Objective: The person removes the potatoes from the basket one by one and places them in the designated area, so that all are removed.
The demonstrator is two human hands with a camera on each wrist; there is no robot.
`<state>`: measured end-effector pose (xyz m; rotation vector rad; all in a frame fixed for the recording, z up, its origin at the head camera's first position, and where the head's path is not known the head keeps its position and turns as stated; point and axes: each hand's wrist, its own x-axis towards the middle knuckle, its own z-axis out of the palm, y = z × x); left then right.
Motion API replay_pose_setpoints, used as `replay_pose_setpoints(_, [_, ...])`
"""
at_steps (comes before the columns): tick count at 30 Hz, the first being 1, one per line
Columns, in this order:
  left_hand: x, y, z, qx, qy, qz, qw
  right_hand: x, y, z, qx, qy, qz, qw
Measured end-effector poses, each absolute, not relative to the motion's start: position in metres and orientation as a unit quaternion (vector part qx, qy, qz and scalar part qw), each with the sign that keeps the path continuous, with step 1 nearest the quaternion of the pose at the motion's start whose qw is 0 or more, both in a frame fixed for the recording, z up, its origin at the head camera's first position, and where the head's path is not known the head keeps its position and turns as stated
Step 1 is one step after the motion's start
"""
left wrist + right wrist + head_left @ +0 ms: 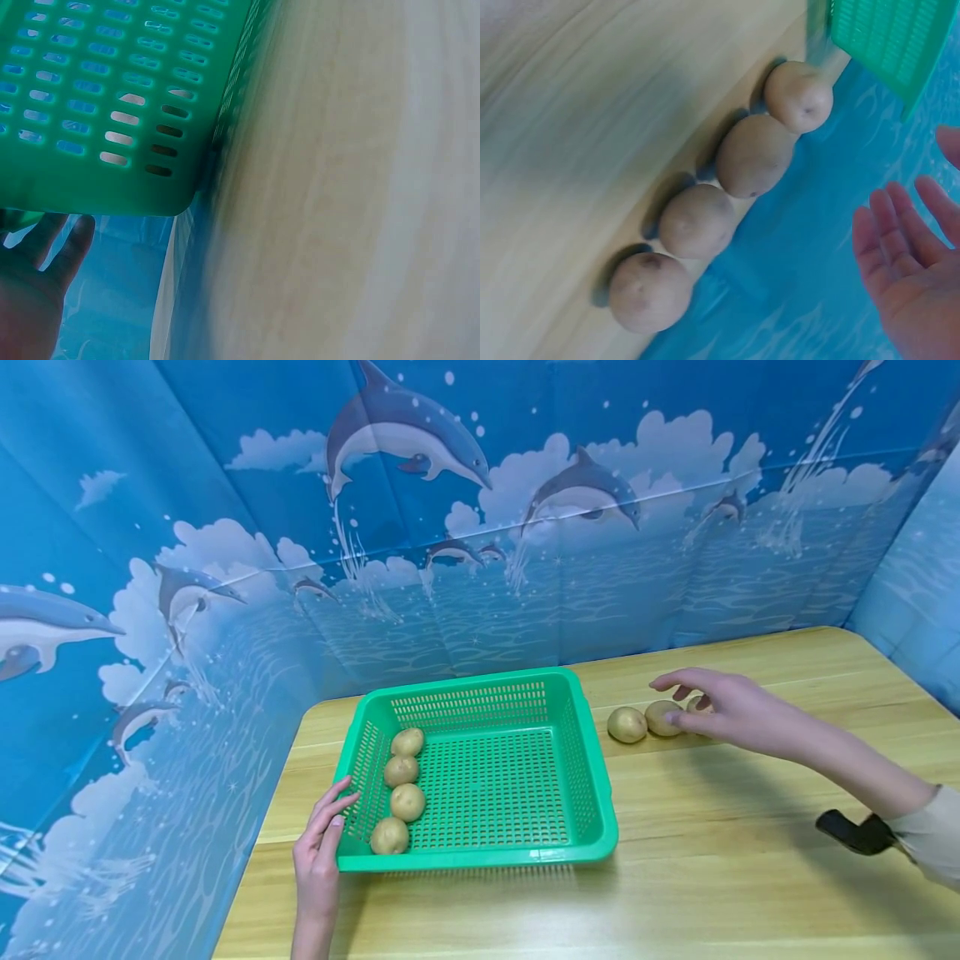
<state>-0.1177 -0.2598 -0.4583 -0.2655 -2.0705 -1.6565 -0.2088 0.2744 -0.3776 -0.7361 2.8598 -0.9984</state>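
Note:
A green plastic basket (480, 858) with slotted walls stands on the table. Inside, several potatoes (407, 802) form a row along its left wall. My left hand (318, 852) rests at the basket's left rim, its fingers extended across the edge; the left wrist view shows part of this hand (34, 289) below the slotted wall. To the right of the basket, several potatoes (754, 156) lie in a line on the table. Above them hovers my right hand (708, 706), fingers spread and loosely bent, holding nothing. It partly hides the farther potatoes in the head view.
The wooden table (720, 860) has rounded back corners. Behind it and at the sides hangs a blue curtain (465, 602) printed with dolphins. A black strap end (855, 832) sticks out by the right sleeve (933, 835).

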Motion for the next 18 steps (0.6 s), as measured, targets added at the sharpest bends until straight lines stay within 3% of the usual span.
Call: replay_pose_setpoints(18, [-0.118, -0.26, -0.458, -0.101, -0.757, -0.6, 0.238, -0.211, 0.231, -0.351, -0.301, 0.919, -0.254, 0.013])
